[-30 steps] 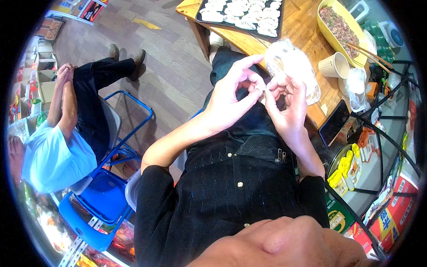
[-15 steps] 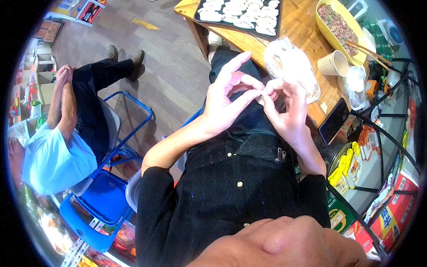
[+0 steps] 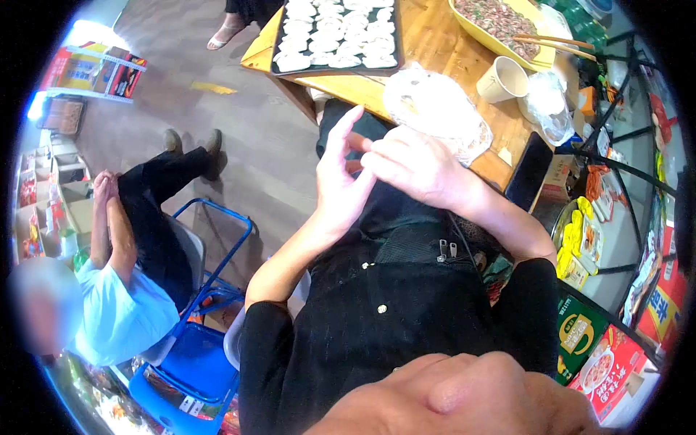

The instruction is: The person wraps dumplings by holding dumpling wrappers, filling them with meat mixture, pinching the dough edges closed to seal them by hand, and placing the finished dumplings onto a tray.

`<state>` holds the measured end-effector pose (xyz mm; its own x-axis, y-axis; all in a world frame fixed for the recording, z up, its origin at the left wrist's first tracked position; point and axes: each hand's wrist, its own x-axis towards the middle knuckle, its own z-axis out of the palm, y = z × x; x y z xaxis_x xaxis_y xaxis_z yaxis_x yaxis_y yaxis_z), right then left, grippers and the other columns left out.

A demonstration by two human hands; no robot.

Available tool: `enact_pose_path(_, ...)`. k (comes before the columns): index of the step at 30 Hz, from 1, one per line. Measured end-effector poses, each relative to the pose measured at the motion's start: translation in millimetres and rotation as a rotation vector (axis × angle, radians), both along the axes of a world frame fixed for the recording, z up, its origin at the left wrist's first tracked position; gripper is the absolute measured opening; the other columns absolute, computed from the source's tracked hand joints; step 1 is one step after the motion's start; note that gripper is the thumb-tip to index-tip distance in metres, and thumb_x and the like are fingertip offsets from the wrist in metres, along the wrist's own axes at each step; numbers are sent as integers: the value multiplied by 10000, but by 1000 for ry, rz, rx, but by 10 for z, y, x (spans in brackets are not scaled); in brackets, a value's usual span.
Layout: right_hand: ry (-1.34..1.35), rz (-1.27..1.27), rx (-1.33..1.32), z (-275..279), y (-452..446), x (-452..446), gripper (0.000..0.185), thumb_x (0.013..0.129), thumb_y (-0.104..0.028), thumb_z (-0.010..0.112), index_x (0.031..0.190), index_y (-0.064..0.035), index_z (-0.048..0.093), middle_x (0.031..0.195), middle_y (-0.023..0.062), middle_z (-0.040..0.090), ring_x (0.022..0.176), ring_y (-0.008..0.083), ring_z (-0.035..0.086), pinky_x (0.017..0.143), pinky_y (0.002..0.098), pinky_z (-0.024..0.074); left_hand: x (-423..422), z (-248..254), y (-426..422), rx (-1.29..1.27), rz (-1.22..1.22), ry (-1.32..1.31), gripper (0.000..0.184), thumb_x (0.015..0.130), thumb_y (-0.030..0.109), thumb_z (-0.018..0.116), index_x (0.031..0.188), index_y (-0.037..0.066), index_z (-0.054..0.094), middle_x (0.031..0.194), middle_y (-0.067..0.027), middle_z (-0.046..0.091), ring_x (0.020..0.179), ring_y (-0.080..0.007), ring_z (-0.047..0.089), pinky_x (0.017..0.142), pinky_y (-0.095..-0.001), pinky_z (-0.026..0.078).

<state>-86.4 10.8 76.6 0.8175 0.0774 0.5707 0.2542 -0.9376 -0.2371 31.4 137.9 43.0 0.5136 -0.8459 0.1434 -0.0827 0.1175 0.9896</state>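
Observation:
My left hand (image 3: 342,174) is raised over my lap, index finger pointing up and the other fingers curled in toward the thumb. Against its fingertips press the closed fingers of my right hand (image 3: 417,165), whose back faces the camera. Whatever sits between the fingertips is hidden by the right hand. Just beyond the hands, at the table edge, lies a clear plastic bag (image 3: 435,109) with something pale inside. A black tray (image 3: 400,43) holds rows of white dumplings (image 3: 337,36). Farther right stands a yellow basin (image 3: 467,25) of minced filling (image 3: 500,22).
Chopsticks (image 3: 554,43) rest across the basin. A paper cup (image 3: 502,80) and a dark phone (image 3: 528,170) are on the wooden table (image 3: 435,54). To the left, a seated person in a light blue shirt (image 3: 127,312) is near blue folding chairs (image 3: 192,362). Shelved packages (image 3: 580,217) line the right.
My right hand has turned so its back shows, and its fingers have closed against the left fingertips. The camera view has shifted, bringing more of the tray into sight.

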Motion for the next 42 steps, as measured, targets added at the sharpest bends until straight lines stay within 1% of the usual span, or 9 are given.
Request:
enact_pose_path(3,-134,-92,166,-80,-26,32,374,781,-43,671,1140,-41,568,1026,97,602,906,263,602,798,356,516,19,37,-90,-35,35,104,614,865,-76,585,1421,68,367,956,-38,554,872,-99,565,734,-229,520)
enact_pose_path(4,50,-252,463,-78,7,-36,369,827,-12,664,1174,-28,541,1047,111,598,963,253,608,856,346,503,45,32,-103,-81,28,212,602,870,-75,579,1417,54,363,977,-43,546,882,-102,559,741,-234,523)
enact_pose_path(7,-131,-214,1289,-153,81,4,385,921,-37,604,1273,-6,450,1104,105,575,1018,172,581,895,301,492,70,64,-109,-157,32,346,576,882,-65,578,1406,39,361,1015,-50,546,891,-115,563,775,-256,535)
enact_pose_path(9,-57,-149,1395,-243,48,-38,412,926,-31,599,1299,4,429,1143,110,565,1054,174,573,914,299,488,75,57,-123,-182,31,376,563,889,-55,582,1400,37,363,1031,-52,553,890,-124,573,802,-273,544)
enact_pose_path(11,47,-62,1739,-265,78,-68,403,926,-22,595,1295,4,435,1166,108,562,1089,166,564,936,296,476,79,-26,-140,-154,15,234,560,893,-51,582,1400,38,363,1054,-55,551,920,-127,577,814,-272,543)
enact_pose_path(18,2,-84,1557,-316,134,-65,405,926,19,574,1300,0,420,1156,100,581,1099,164,581,959,302,470,91,114,-92,-42,30,-179,590,891,-10,628,1417,44,367,1100,-79,594,972,-117,593,773,-248,517)
enact_pose_path(30,-147,-105,1498,-178,233,-23,464,957,14,522,1367,-5,304,1181,177,588,1097,192,596,925,303,493,137,148,-114,-94,4,-395,630,864,-43,654,1421,18,367,992,-73,627,938,-125,614,808,-256,503)
enact_pose_path(37,-86,-112,1474,-167,193,-59,408,974,5,489,1344,-1,318,1165,176,600,1035,179,623,832,286,526,144,119,-113,-101,-8,-365,623,862,-59,641,1419,22,376,984,-69,616,907,-125,608,813,-257,507)
enact_pose_path(42,-70,-168,1517,-172,176,-64,225,967,-18,530,1184,20,485,1102,152,629,975,182,653,814,292,549,79,161,-82,-135,-16,-128,625,849,-50,656,1409,33,391,1120,-79,573,1038,-136,565,867,-265,497)
